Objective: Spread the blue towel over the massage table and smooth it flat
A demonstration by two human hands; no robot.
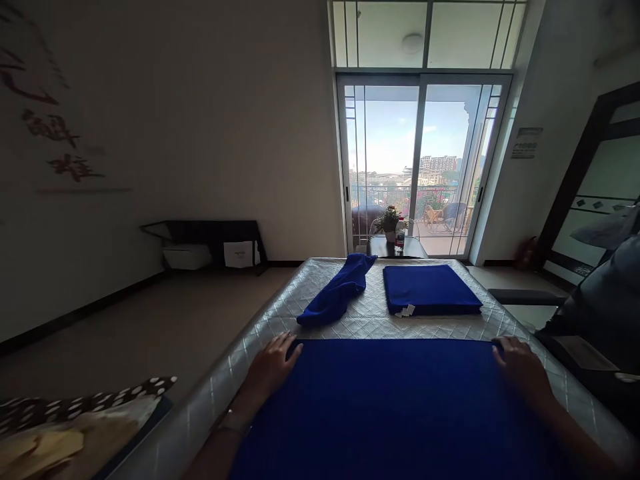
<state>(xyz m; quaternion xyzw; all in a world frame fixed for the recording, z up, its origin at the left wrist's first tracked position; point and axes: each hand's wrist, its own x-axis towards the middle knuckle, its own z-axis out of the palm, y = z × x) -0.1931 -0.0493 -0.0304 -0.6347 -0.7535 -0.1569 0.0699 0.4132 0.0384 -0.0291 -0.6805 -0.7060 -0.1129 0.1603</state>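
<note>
Blue cloth [395,407], one piece, lies spread between two hands. The left hand [274,360] and right hand [520,363] reach forward at its far corners, fingers loosely curved; whether they grip it cannot be told. Beyond the left lies one crumpled cloth [336,293]; beyond the right, one folded cloth [431,287].

Silvery quilted mattress [375,326]: flat blue cloth [395,400] nearest, crumpled blue cloth [337,293], folded blue stack [430,288] beyond.

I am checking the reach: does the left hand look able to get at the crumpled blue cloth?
Probably yes: the crumpled blue cloth lies just beyond the left hand, and nothing visible blocks the way.
</note>
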